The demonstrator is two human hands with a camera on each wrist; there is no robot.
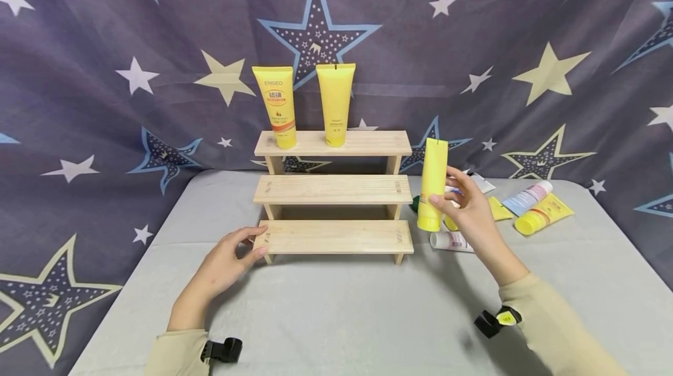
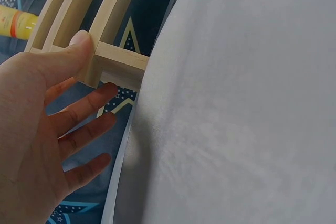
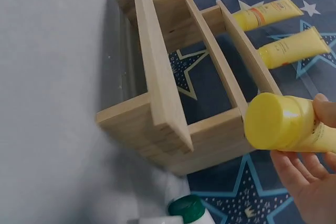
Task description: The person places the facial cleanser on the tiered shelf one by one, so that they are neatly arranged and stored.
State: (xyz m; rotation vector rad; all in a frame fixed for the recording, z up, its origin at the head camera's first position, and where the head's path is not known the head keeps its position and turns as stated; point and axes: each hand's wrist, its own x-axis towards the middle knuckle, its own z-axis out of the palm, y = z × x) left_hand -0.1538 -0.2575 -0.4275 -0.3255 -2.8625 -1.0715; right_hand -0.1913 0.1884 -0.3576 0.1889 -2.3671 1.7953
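In the head view, my right hand (image 1: pixel 470 206) holds a yellow squeeze tube (image 1: pixel 434 183) upright, cap down, just right of a three-step wooden display stand (image 1: pixel 331 189). The right wrist view shows the tube's round yellow cap (image 3: pixel 268 121) near the stand, with thumb and fingers on either side of the tube. At the stand's lowest step, my left hand (image 1: pixel 226 265) grips the left end between thumb and index finger; its other fingers are spread apart in the left wrist view. Two yellow tubes, one printed (image 1: pixel 278 107) and one plainer (image 1: pixel 335 104), stand caps down on the top step.
Right of the stand lie several tubes, including a yellow one (image 1: pixel 544 213), a blue and pink one (image 1: pixel 527 197) and a white-capped one (image 1: pixel 451 241). A green cap (image 3: pixel 188 208) shows beside the stand. A star-patterned cloth (image 1: pixel 173 61) hangs behind the grey-covered table (image 1: pixel 336 317).
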